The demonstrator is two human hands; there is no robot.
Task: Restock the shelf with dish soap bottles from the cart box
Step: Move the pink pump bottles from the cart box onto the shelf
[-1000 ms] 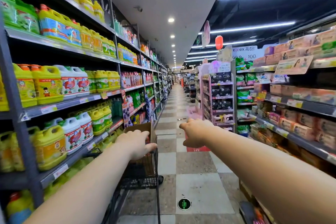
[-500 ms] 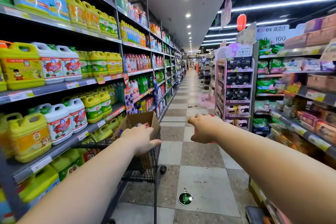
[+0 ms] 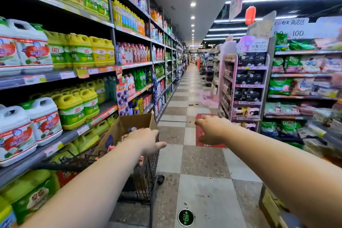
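Note:
A brown cardboard box point(image 3: 127, 124) stands open in a black wire cart point(image 3: 149, 177) against the left shelving point(image 3: 61, 137). Bottle tops point(image 3: 111, 147) show inside the box, blurred. My left hand point(image 3: 146, 141) hovers palm down over the box's near right corner, fingers spread and thumb out, holding nothing. My right hand point(image 3: 212, 130) reaches out over the aisle floor to the right of the cart, fingers loosely bent and empty. Pink dish soap bottles point(image 3: 133, 52) stand on a shelf further along. Large yellow and white jugs point(image 3: 70, 109) fill the near shelves.
The checkered aisle floor point(image 3: 196, 163) runs ahead between the left shelving and a pink display rack point(image 3: 244, 87) on the right. A red floor mat point(image 3: 201, 140) lies under my right hand. A round green floor sticker point(image 3: 185, 217) is near my feet.
The view has advanced along the aisle, so the cart and box are closer and larger. Both arms stay stretched forward; the left hand remains over the box.

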